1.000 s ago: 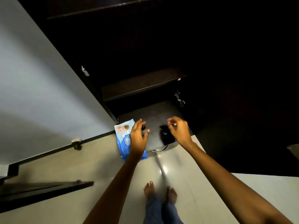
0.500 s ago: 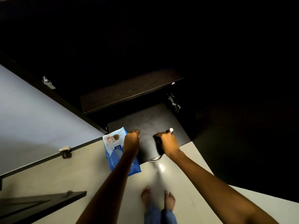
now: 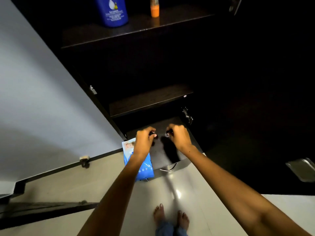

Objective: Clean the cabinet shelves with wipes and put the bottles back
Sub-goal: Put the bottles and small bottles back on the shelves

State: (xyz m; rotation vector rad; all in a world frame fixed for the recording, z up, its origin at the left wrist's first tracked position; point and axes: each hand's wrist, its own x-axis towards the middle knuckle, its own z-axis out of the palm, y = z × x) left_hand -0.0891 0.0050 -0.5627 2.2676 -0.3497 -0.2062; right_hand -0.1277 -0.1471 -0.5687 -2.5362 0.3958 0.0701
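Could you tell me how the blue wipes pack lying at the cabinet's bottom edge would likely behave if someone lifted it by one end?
The blue wipes pack looks like a glossy, wrinkled film pouch, so it would probably sag rather than stay stiff. Its shiny surface may be somewhat slippery. It lies flat, so it seems unlikely to roll or tip.

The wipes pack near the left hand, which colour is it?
Blue, with a pale printed top; the wipes pack shows in the head view.
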